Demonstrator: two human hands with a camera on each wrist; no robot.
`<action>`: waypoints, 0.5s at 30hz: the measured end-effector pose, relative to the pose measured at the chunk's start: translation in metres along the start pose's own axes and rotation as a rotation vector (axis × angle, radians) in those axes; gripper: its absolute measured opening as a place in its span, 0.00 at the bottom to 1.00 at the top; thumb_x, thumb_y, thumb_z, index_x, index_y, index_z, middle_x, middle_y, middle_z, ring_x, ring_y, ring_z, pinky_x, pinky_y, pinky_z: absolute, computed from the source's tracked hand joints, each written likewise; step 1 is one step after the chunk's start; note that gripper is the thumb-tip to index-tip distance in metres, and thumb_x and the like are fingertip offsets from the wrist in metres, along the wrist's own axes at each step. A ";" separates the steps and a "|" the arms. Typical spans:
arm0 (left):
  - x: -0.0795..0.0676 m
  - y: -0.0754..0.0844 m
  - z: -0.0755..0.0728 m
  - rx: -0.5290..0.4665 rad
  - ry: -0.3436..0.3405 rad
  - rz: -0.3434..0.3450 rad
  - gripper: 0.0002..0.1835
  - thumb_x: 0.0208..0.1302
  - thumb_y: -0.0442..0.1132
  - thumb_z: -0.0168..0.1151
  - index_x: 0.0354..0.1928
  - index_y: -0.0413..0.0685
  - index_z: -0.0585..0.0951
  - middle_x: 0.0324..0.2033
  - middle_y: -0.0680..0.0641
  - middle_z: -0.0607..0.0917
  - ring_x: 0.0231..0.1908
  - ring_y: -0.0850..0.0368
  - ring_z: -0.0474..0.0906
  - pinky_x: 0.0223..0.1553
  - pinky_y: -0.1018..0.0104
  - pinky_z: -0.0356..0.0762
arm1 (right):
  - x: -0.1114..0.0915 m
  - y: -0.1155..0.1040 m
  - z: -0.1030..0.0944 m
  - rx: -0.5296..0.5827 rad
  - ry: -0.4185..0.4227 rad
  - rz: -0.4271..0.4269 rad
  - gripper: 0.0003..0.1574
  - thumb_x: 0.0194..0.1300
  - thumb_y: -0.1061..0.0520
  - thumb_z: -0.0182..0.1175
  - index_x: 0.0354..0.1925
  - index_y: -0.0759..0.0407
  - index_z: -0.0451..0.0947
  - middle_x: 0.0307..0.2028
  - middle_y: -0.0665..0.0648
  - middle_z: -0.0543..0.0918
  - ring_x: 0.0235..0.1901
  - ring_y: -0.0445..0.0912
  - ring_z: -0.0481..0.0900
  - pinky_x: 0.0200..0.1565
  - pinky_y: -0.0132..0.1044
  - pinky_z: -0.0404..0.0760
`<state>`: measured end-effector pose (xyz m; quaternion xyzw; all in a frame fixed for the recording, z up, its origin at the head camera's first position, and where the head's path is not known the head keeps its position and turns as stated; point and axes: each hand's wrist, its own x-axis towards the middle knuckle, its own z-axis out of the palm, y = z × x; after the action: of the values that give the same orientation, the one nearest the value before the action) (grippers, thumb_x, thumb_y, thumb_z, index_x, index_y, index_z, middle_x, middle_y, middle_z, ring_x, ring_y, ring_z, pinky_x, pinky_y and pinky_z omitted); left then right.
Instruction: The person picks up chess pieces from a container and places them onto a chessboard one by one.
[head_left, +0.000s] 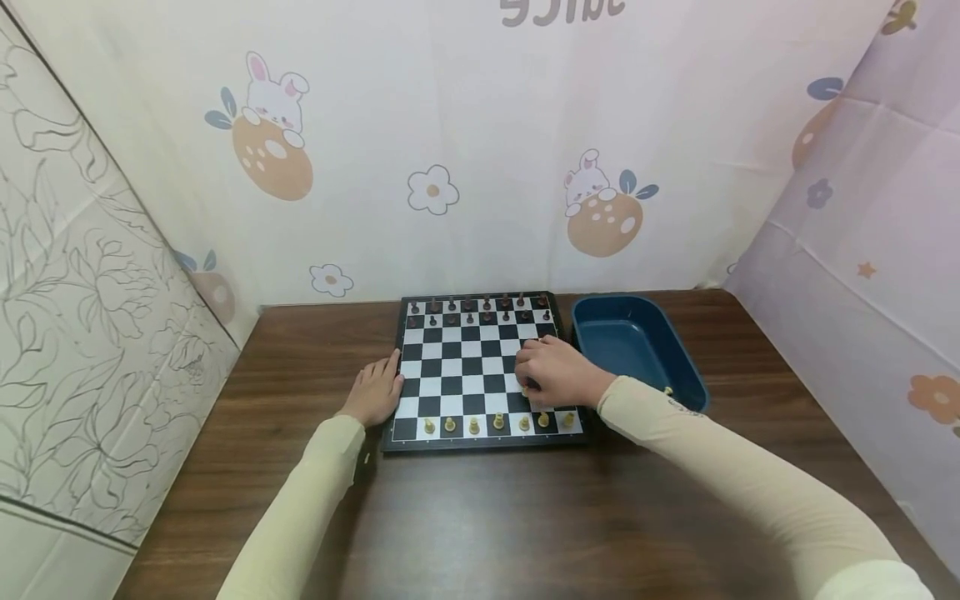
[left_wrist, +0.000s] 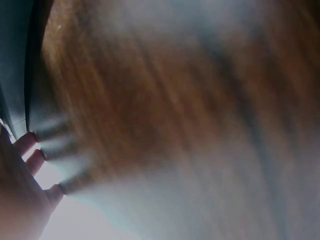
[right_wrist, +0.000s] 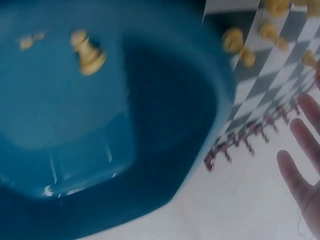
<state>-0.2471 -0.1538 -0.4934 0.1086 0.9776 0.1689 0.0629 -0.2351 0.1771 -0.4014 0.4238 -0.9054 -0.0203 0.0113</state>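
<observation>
Near the far edge of the bench (head_left: pixel 487 517) lies a board (head_left: pixel 472 385), likely steadied by the left hand (head_left: pixel 374 392) with straight fingers, while the right hand (head_left: pixel 555 372) pinches a yellow piece (right_wrist: pixel 308 58).

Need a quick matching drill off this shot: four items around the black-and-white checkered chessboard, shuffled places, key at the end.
Items
1. blue rounded rectangular tray
2. dark reddish chess pieces
3. bare left hand
4. bare right hand

Places
A. over the right half of the black-and-white checkered chessboard
B. in two rows at the chessboard's far end
C. on the brown wood-grain table, right of the chessboard
D. at the chessboard's left edge

Pairs: 1-C, 2-B, 3-D, 4-A
</observation>
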 end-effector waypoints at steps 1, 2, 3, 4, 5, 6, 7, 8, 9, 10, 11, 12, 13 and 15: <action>0.000 0.001 -0.001 -0.002 -0.002 -0.002 0.30 0.76 0.45 0.35 0.74 0.40 0.48 0.67 0.33 0.60 0.66 0.36 0.54 0.67 0.41 0.44 | 0.001 -0.002 0.002 0.010 -0.002 -0.008 0.02 0.56 0.51 0.66 0.29 0.47 0.84 0.39 0.48 0.83 0.40 0.44 0.74 0.42 0.41 0.74; -0.001 0.001 -0.001 -0.005 -0.004 -0.003 0.31 0.76 0.45 0.36 0.74 0.40 0.48 0.68 0.34 0.60 0.67 0.36 0.54 0.67 0.42 0.44 | 0.002 -0.004 0.003 0.019 -0.006 -0.012 0.02 0.56 0.51 0.65 0.29 0.47 0.84 0.39 0.48 0.83 0.40 0.44 0.74 0.41 0.41 0.74; -0.001 0.002 -0.002 -0.010 -0.002 -0.003 0.31 0.76 0.45 0.36 0.74 0.40 0.48 0.68 0.33 0.60 0.67 0.36 0.54 0.67 0.42 0.44 | 0.003 -0.005 0.004 0.022 -0.009 -0.015 0.02 0.56 0.51 0.65 0.29 0.47 0.84 0.38 0.47 0.83 0.39 0.44 0.74 0.41 0.41 0.74; -0.001 0.002 -0.002 -0.014 0.002 -0.002 0.30 0.75 0.45 0.36 0.74 0.40 0.48 0.67 0.33 0.60 0.66 0.36 0.54 0.67 0.41 0.44 | 0.003 -0.006 0.006 0.023 -0.012 -0.017 0.02 0.56 0.51 0.66 0.30 0.47 0.84 0.38 0.47 0.83 0.39 0.44 0.74 0.41 0.41 0.74; -0.002 0.003 -0.002 -0.019 0.004 -0.002 0.30 0.75 0.44 0.36 0.74 0.39 0.48 0.67 0.33 0.60 0.66 0.36 0.54 0.67 0.41 0.44 | 0.004 -0.006 0.007 0.019 -0.016 -0.019 0.02 0.56 0.51 0.66 0.30 0.46 0.84 0.38 0.47 0.83 0.39 0.43 0.74 0.40 0.41 0.74; -0.002 0.003 -0.003 -0.024 0.006 -0.003 0.31 0.75 0.45 0.36 0.74 0.40 0.48 0.67 0.33 0.60 0.66 0.36 0.53 0.67 0.41 0.43 | 0.005 -0.007 0.008 0.019 -0.020 -0.018 0.02 0.56 0.51 0.66 0.30 0.46 0.84 0.38 0.47 0.83 0.39 0.44 0.74 0.39 0.40 0.73; -0.002 0.003 -0.003 -0.029 0.008 -0.001 0.30 0.75 0.45 0.36 0.74 0.40 0.49 0.67 0.33 0.60 0.66 0.35 0.53 0.67 0.41 0.43 | 0.005 -0.007 0.008 0.019 -0.023 -0.017 0.02 0.56 0.51 0.66 0.30 0.46 0.84 0.38 0.47 0.83 0.40 0.44 0.74 0.40 0.40 0.73; -0.002 0.003 -0.003 -0.026 0.013 0.003 0.30 0.75 0.45 0.36 0.74 0.39 0.49 0.67 0.32 0.61 0.66 0.35 0.54 0.67 0.41 0.44 | 0.006 -0.006 0.009 0.017 -0.026 -0.015 0.02 0.56 0.51 0.66 0.30 0.46 0.84 0.38 0.47 0.83 0.39 0.43 0.74 0.39 0.40 0.73; -0.002 0.003 -0.003 -0.025 0.017 0.005 0.30 0.75 0.45 0.35 0.74 0.39 0.49 0.67 0.32 0.61 0.66 0.35 0.54 0.67 0.41 0.44 | 0.006 -0.006 0.010 0.018 -0.029 -0.013 0.02 0.56 0.51 0.66 0.30 0.46 0.85 0.38 0.47 0.83 0.39 0.43 0.74 0.40 0.40 0.73; -0.002 0.003 -0.003 -0.026 0.018 0.005 0.30 0.75 0.45 0.35 0.74 0.39 0.50 0.67 0.32 0.61 0.66 0.35 0.54 0.67 0.41 0.44 | 0.006 -0.006 0.011 0.019 -0.033 -0.010 0.02 0.56 0.51 0.66 0.30 0.46 0.85 0.38 0.47 0.83 0.39 0.43 0.74 0.40 0.40 0.73; -0.002 0.003 -0.003 -0.026 0.018 0.006 0.30 0.75 0.45 0.35 0.74 0.39 0.49 0.67 0.32 0.61 0.66 0.35 0.54 0.67 0.41 0.44 | 0.006 -0.006 0.012 0.021 -0.036 -0.007 0.02 0.56 0.51 0.66 0.31 0.46 0.85 0.38 0.47 0.83 0.39 0.43 0.74 0.41 0.40 0.73; -0.002 0.002 -0.003 -0.026 0.016 0.005 0.30 0.75 0.45 0.35 0.74 0.40 0.49 0.67 0.33 0.61 0.66 0.35 0.53 0.67 0.41 0.44 | 0.006 -0.006 0.013 0.024 -0.038 -0.003 0.03 0.56 0.51 0.66 0.31 0.46 0.85 0.38 0.47 0.83 0.40 0.43 0.74 0.42 0.41 0.74; -0.001 0.002 -0.002 -0.024 0.014 0.005 0.30 0.75 0.45 0.35 0.74 0.40 0.49 0.67 0.33 0.61 0.66 0.35 0.54 0.67 0.41 0.44 | 0.006 -0.006 0.014 0.031 -0.039 -0.001 0.03 0.56 0.51 0.66 0.31 0.46 0.85 0.38 0.47 0.83 0.40 0.43 0.74 0.43 0.41 0.74; -0.001 0.001 -0.001 -0.024 0.006 -0.003 0.31 0.75 0.45 0.35 0.74 0.40 0.48 0.68 0.33 0.60 0.67 0.36 0.53 0.68 0.42 0.43 | 0.007 -0.006 0.015 0.040 -0.043 0.004 0.03 0.56 0.50 0.67 0.31 0.46 0.85 0.39 0.47 0.83 0.40 0.43 0.74 0.44 0.42 0.74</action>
<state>-0.2461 -0.1535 -0.4920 0.1057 0.9759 0.1807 0.0615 -0.2351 0.1685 -0.4170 0.4218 -0.9065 -0.0111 -0.0165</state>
